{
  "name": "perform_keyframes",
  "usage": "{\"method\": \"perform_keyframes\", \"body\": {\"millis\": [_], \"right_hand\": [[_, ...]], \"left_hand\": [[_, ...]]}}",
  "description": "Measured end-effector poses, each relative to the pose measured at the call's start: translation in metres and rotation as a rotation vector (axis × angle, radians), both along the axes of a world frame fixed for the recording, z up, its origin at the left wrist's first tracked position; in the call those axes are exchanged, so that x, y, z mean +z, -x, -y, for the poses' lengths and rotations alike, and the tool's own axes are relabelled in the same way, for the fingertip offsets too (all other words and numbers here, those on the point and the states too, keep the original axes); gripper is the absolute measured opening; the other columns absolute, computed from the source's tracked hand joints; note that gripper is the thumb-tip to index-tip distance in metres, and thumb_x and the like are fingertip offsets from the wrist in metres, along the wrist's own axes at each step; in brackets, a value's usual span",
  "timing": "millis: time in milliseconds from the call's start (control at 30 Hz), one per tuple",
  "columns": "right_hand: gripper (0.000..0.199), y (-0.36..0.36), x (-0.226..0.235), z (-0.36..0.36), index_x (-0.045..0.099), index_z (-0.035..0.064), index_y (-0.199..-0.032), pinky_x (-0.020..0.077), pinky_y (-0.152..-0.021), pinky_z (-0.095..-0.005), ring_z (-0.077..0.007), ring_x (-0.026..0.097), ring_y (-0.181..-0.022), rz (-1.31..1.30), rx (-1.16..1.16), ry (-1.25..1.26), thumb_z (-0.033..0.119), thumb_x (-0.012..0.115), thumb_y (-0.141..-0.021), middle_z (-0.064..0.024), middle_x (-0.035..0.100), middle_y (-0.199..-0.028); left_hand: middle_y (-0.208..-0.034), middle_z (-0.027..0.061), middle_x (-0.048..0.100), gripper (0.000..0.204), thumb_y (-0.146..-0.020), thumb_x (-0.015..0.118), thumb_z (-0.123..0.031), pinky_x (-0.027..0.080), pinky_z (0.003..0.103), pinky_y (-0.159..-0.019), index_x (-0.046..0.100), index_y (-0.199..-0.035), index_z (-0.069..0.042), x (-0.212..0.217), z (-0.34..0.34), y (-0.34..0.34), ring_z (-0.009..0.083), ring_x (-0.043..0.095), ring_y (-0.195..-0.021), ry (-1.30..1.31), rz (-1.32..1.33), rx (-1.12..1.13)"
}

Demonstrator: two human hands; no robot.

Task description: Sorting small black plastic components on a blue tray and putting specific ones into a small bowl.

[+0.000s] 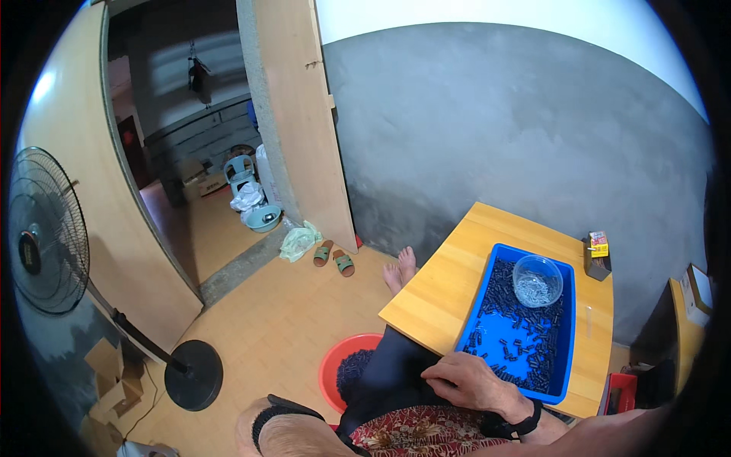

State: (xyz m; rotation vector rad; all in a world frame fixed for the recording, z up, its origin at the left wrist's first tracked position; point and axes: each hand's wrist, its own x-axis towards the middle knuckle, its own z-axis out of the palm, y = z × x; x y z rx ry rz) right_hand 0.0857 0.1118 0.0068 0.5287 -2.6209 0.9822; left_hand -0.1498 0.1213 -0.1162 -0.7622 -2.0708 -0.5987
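Standing far left is a fan [47, 232]; then a red tub [328, 375] of dark bits [352, 367]. The left hand's state I can't tell. The right hand [470, 387], loosely curled, any grip hidden from me, is beside the blue tray [496, 327], where black pieces [542, 343] lie around a clear bowl [537, 268] of silvery bits [533, 292].

Soft indoor light, dim doorway [177, 91], white glare on wooden door [110, 179], bowed wall [502, 126], black fisheye rim
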Motion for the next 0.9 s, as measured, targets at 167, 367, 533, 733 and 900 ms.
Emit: {"method": "perform_keyframes", "body": {"millis": [167, 367, 533, 733, 900], "right_hand": [[0.015, 0.003, -0.002, -0.002, 0.066, 0.0058, -0.099, 0.0502, -0.073, -0.0421, -0.0314, 0.063, -0.085, -0.027, 0.000, -0.002, 0.009, 0.068, -0.085, -0.0123, 0.065, -0.088], [0.014, 0.003, -0.005, 0.001, 0.065, 0.0049, -0.098, 0.0498, -0.073, -0.0420, -0.0322, 0.062, -0.086, -0.035, 0.001, -0.008, 0.010, 0.067, -0.086, -0.0117, 0.065, -0.089], [0.014, 0.001, -0.003, 0.001, 0.065, 0.0047, -0.099, 0.0494, -0.073, -0.0417, -0.0323, 0.062, -0.084, -0.053, -0.001, -0.010, 0.009, 0.067, -0.085, -0.0115, 0.064, -0.087], [0.015, 0.004, -0.006, -0.002, 0.065, 0.0054, -0.099, 0.0499, -0.072, -0.0426, -0.0329, 0.062, -0.084, -0.102, 0.023, 0.011, 0.008, 0.068, -0.084, -0.0119, 0.064, -0.087], [0.012, 0.005, -0.014, -0.003, 0.063, 0.0055, -0.098, 0.0494, -0.069, -0.0433, -0.0327, 0.061, -0.082, -0.150, 0.015, 0.017, 0.009, 0.066, -0.086, -0.0120, 0.062, -0.085]], "left_hand": [[-0.155, 0.0178, 0.028, 0.085, -0.093, 0.043, -0.060, 0.019, 0.058, -0.111, 0.022, -0.152, -0.002, 0.004, -0.006, -0.004, 0.0281, 0.024, -0.145, 0.030, 0.003, 0.019], [-0.152, 0.0179, 0.033, 0.081, -0.094, 0.043, -0.058, 0.022, 0.058, -0.109, 0.026, -0.150, -0.001, 0.007, 0.002, -0.002, 0.0297, 0.030, -0.141, 0.028, -0.006, 0.048], [-0.149, 0.0181, 0.037, 0.078, -0.094, 0.043, -0.056, 0.024, 0.058, -0.108, 0.030, -0.148, -0.001, 0.010, 0.000, -0.004, 0.0309, 0.034, -0.138, 0.044, -0.024, 0.079], [-0.146, 0.0183, 0.041, 0.075, -0.095, 0.044, -0.055, 0.027, 0.058, -0.106, 0.034, -0.146, -0.001, 0.014, -0.003, 0.002, 0.0325, 0.040, -0.134, 0.082, -0.036, 0.042], [-0.144, 0.0184, 0.045, 0.073, -0.095, 0.044, -0.053, 0.029, 0.058, -0.105, 0.037, -0.144, 0.000, 0.020, -0.016, -0.001, 0.0335, 0.044, -0.132, 0.066, -0.077, -0.028]]}}
